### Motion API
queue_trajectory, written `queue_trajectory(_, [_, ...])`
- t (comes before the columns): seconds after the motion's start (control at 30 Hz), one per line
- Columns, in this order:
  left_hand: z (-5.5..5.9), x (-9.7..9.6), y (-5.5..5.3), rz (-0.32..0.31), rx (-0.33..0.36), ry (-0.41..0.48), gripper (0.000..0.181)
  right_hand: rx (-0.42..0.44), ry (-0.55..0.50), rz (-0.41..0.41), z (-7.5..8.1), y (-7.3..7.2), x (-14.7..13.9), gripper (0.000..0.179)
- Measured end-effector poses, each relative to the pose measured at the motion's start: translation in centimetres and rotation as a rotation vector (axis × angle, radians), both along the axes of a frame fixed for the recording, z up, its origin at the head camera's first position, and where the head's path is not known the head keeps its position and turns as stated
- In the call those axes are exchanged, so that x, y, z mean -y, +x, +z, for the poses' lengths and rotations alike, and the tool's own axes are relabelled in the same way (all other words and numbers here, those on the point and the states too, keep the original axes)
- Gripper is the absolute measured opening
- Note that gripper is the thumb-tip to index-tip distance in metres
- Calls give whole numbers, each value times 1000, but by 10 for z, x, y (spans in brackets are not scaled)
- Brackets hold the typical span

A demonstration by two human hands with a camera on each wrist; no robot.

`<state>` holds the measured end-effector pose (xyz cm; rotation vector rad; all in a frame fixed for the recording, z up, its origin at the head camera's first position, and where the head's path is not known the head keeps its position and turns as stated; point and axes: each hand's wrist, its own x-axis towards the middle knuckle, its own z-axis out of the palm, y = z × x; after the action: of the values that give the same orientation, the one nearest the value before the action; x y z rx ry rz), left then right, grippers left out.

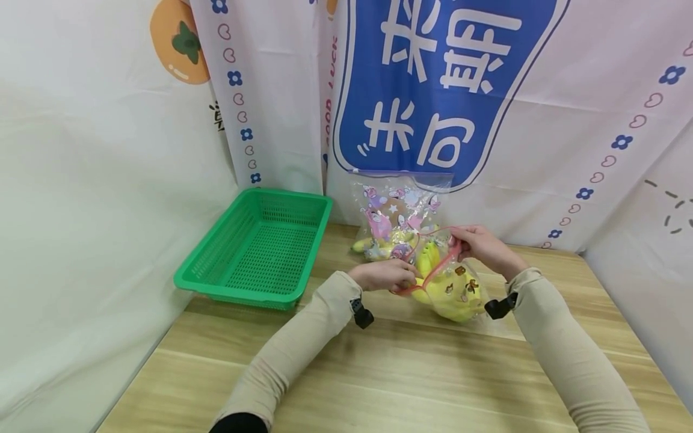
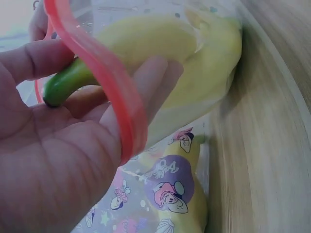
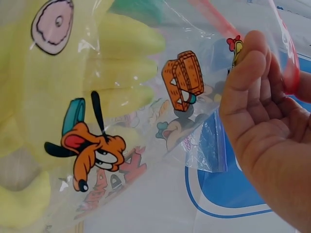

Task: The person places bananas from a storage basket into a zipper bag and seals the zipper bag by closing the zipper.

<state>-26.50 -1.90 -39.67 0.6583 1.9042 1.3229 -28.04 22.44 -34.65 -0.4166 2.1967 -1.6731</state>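
Note:
A clear bag with a red zip edge and cartoon prints (image 1: 460, 291) lies tilted on the table with several yellow bananas inside. My left hand (image 1: 383, 275) reaches into its mouth; in the left wrist view, thumb and fingers hold a banana (image 2: 70, 82) by its green-tipped end. The red edge (image 2: 116, 82) crosses over those fingers, and some show through the plastic. With my right hand (image 1: 484, 246) I pinch the far side of the red edge, keeping the mouth apart. In the right wrist view, that hand's fingers (image 3: 248, 63) curl at the bag's rim.
Behind the red-edged bag, a second clear bag with a purple zip and pink prints (image 1: 379, 222) leans on the back wall, holding yellow fruit. A green perforated basket (image 1: 316, 240) stands at left on the wooden table (image 1: 379, 379). Printed cloth hangs behind.

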Motion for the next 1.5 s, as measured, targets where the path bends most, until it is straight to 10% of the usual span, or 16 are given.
queue_trajectory(0.6, [-3, -14, 2, 97, -291, -93, 18, -10, -17, 5, 2, 2, -3, 40])
queue_trajectory(1.0, [5, 4, 11, 248, -330, 37, 21, -21, -63, -28, -1, 1, -6, 37])
queue_trajectory(1.3, [17, 1, 41, 158, -253, -88, 39, -21, -83, -72, -3, 2, -3, 37])
queue_trajectory(1.5, [13, -9, 52, 264, -539, -162, 33, -38, -66, -85, 1, 5, 3, 35])
